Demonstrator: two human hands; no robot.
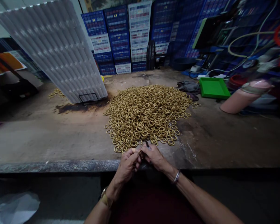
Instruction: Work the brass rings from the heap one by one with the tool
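Observation:
A broad heap of brass-coloured metal rings (144,115) lies on the worktable, reaching nearly to its front edge. Just in front of it, my left hand (128,163) is closed in a pinch; a small gold-toned piece, apparently one of the rings (140,152), shows at the fingertips. My right hand (155,157) is closed on a slim dark tool (147,143), whose end sticks up above the fingers; its kind does not show. Both hands meet at the fingertips over the table edge, and the fingers partly hide the contact.
Left of the heap, a tall ribbed translucent panel stack (60,53) leans in a black wire stand (88,98). A green tray (214,88), a dark cloth (188,86) and a pink bottle (244,97) stand to the right. Blue and white crates (118,34) are stacked behind.

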